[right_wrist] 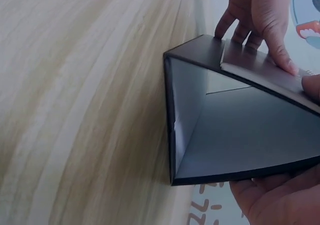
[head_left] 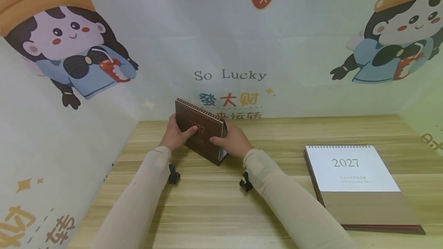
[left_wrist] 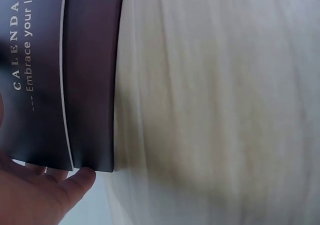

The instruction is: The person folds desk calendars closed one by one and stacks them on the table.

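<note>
A dark brown desk calendar (head_left: 204, 152) with a spiral-bound top edge is held between both hands near the back of the table. My left hand (head_left: 174, 135) grips its left end, thumb on the front cover. At the other end, my right hand (head_left: 238, 141) holds it with the thumb on the front and fingers behind. The right wrist view shows the calendar's hollow tent-shaped inside (right_wrist: 250, 125), spread open. "CALENDAR" lettering on the cover (left_wrist: 35, 125) appears in the left wrist view. Whether its base touches the table cannot be told.
On the right of the wooden table (head_left: 207, 210) lies another calendar (head_left: 353, 176), with a white "2027" page above a brown lower strip and dark red edges beneath. A printed backdrop (head_left: 297, 49) rises behind the table and along its sides.
</note>
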### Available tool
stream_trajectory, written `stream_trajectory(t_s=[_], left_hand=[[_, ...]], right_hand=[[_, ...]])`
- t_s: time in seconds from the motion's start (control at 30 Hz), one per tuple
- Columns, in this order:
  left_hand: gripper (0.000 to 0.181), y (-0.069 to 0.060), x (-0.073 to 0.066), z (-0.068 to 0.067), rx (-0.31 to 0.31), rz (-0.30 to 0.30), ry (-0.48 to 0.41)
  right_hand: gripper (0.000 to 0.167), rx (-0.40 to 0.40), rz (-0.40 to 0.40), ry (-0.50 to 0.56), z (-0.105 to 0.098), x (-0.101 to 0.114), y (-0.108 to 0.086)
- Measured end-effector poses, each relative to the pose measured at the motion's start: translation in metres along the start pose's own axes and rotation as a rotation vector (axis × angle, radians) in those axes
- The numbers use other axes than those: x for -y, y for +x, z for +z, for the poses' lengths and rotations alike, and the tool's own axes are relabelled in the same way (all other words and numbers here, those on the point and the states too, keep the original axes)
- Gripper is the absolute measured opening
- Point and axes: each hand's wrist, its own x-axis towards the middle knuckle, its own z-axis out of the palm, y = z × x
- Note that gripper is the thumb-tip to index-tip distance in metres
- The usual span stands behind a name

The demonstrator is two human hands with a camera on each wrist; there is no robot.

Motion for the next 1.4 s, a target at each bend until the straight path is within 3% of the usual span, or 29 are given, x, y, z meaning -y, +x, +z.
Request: stream_trajectory(t_s=[0.4,0.5,0.57,0.63,0.73,0.87,1.03,1.17,1.4], left_hand=[[0.099,-0.001,-0.007,-0.003,-0.032,0.02,-0.003],[0.099,-0.002,-0.013,-0.006,-0.088,0.06,0.002],[0.098,-0.002,-0.019,-0.008,-0.141,0.09,0.002],[0.098,-0.003,-0.024,-0.01,-0.2,0.116,-0.016],[0.1,-0.004,-0.034,-0.012,-0.238,0.127,-0.068],[0.099,-0.008,-0.044,-0.018,-0.192,0.118,-0.136],[0.067,-0.012,-0.05,-0.034,-0.107,0.107,-0.267],[0.049,-0.016,-0.051,-0.045,-0.079,0.101,-0.371],[0.04,-0.026,-0.053,-0.038,-0.023,0.097,-0.617]], right_hand=[[0.049,-0.005,0.013,-0.01,-0.006,0.008,-0.001],[0.048,-0.029,-0.006,-0.033,-0.01,0.017,-0.003],[0.038,-0.048,-0.042,-0.028,-0.013,0.025,-0.004],[0.031,-0.059,-0.083,0.015,-0.016,0.032,-0.004],[0.027,-0.07,-0.13,0.106,-0.019,0.038,-0.005],[0.031,-0.093,-0.125,0.173,-0.023,0.038,-0.006],[0.036,-0.09,-0.155,0.227,-0.033,0.036,-0.008],[0.046,-0.092,-0.175,0.261,-0.042,0.035,-0.01],[0.076,-0.139,-0.061,0.307,-0.05,0.028,-0.016]])
